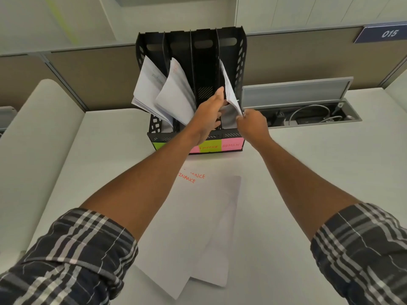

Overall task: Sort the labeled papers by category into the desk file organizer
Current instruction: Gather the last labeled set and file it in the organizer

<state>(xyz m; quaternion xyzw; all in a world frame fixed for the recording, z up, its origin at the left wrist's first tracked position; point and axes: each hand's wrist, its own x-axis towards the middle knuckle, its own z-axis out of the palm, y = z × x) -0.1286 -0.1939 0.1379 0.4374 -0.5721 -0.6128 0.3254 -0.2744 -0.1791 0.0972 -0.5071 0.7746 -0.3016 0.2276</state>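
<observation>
A black desk file organizer (240,62) stands at the back of the desk, with sticky labels along its front, two reading FINANCE (208,147) and ADMIN (230,145). White papers lean out of its two left slots (174,93). My right hand (253,124) pinches the lower corner of a white sheet (229,89) standing in the rightmost slot. My left hand (210,113) reaches into the organizer beside that sheet, thumb up against the divider. On the desk in front lie loose papers (198,227) marked FINANCE in red.
An open cable tray (308,113) with wires and a raised lid sits in the desk to the right of the organizer. Beige partition panels run behind. A white rounded surface (33,150) lies to the left. A sign reads 015 (388,33).
</observation>
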